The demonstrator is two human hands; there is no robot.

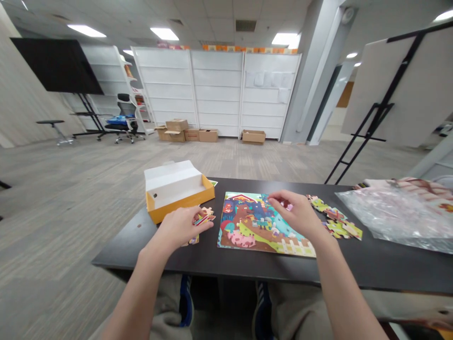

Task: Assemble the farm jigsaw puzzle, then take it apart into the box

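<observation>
A colourful picture puzzle [247, 226] lies flat on the dark table [226, 264], showing a pink pig, a brown tree and a white fence. My left hand [182, 226] is at the puzzle's left, its fingers around several loose pieces [205, 216]; more pieces show beneath it. Over the puzzle's upper right is my right hand [292, 210], thumb and forefinger slightly apart; a small piece seems to show by its fingers, but whether it is held is unclear. Further loose pieces [336, 219] lie right of the puzzle.
An open yellow box [180, 196] with a white inside stands at the table's back left. Clear plastic wrapping [399, 212] covers the right side, with printed material partly beneath it. Cardboard boxes [177, 130], shelves and an easel stand beyond the table.
</observation>
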